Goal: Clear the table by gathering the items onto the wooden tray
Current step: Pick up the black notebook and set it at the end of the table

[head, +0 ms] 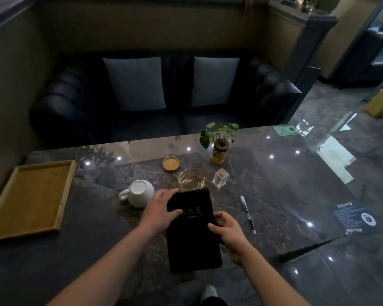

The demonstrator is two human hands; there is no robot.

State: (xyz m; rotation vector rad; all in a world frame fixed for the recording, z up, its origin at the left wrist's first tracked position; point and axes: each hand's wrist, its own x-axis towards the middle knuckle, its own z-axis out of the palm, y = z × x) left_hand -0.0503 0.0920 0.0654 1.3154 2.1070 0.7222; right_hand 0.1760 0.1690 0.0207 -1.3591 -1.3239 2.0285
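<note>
The black notebook [192, 230] lay flat on the marble table [274, 184], between the two hands and under both of them, while the wooden tray [29, 199] sat empty well off to the left of the left hand [161, 210]. That hand lay spread and flat, its fingers [168, 193] reaching over the cover's upper left edge; the right hand [227, 226] curled its fingers over the right edge, thumb on top, seeming to pinch it (a light hold, not a lift, as far as could be seen). The notebook looked stiff-backed, moderately heavy and smooth, so it would likely slide on the glossy stone rather than tip; the long edges, where the fingers already were, seemed the best purchase. Just beyond the left fingertips stood a glass cup [191, 180] with pale liquid, touching or nearly touching the notebook's far end, and a white ceramic jug [139, 193] just left of them: both fragile, and easy to knock. A pen [248, 214] lay apart, right of the right fingers.
</note>
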